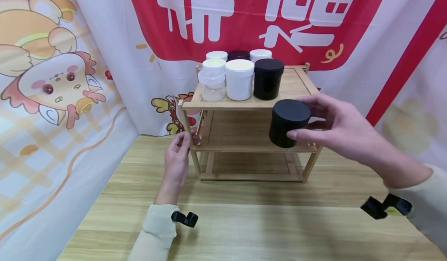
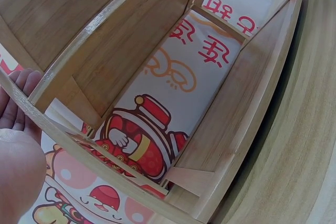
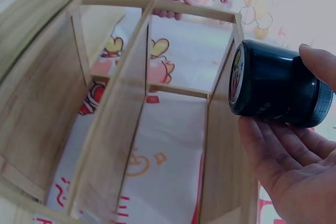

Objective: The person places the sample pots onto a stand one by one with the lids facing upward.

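My right hand (image 1: 335, 125) grips a black lidded jar (image 1: 289, 127) in front of the shelf's right half, thumb on the near side and fingers behind. In the right wrist view that jar (image 3: 278, 82) lies sideways between thumb and fingers, apart from the rack. With my left hand (image 1: 177, 156) I hold the left front post of a three-tier wooden shelf (image 1: 234, 105); in the left wrist view the fingers pass behind the post. On the top tier, the front row has a clear jar (image 1: 213, 86), a white jar (image 1: 239, 80) and another black jar (image 1: 268, 80).
Behind the front row stand several more jars, among them a white one (image 1: 260, 54) and a dark-lidded one (image 1: 238, 54). The shelf stands on a wood-grain table (image 1: 237, 222). A printed cloth (image 1: 167, 71) hangs behind and a cartoon-patterned one (image 1: 52, 78) at left.
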`<state>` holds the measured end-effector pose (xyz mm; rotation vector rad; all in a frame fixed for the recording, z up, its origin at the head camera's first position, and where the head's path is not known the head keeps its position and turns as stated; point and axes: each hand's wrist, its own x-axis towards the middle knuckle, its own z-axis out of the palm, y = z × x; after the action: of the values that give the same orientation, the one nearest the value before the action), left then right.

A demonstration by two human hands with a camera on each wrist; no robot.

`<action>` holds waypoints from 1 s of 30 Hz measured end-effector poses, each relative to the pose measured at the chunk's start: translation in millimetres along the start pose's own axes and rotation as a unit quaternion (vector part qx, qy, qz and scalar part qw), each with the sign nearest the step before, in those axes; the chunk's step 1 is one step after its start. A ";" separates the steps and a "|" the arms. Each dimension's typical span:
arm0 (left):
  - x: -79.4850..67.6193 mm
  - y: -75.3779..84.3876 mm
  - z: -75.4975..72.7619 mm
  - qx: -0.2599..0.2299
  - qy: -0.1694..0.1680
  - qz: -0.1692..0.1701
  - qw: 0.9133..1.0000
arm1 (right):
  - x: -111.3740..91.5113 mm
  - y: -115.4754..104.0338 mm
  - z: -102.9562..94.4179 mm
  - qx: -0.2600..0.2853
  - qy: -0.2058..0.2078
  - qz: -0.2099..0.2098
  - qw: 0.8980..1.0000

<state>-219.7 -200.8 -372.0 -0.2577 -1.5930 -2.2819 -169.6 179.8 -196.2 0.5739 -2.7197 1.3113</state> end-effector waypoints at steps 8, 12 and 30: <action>0.5 0.7 -0.2 -0.002 0.002 0.004 1.000 | 5.4 -1.6 -21.1 -0.024 0.041 0.020 0.999; 0.3 1.1 -0.2 -0.002 0.000 0.003 1.000 | 10.2 -0.3 -31.3 -0.018 0.069 0.024 0.997; 0.8 0.8 -0.8 -0.002 -0.001 0.000 1.000 | 56.5 9.8 -45.0 -0.037 0.115 0.077 0.990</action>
<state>-220.1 -201.9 -371.4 -0.2620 -1.5900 -2.2849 -229.9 202.8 -162.5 0.1951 -2.6498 1.2155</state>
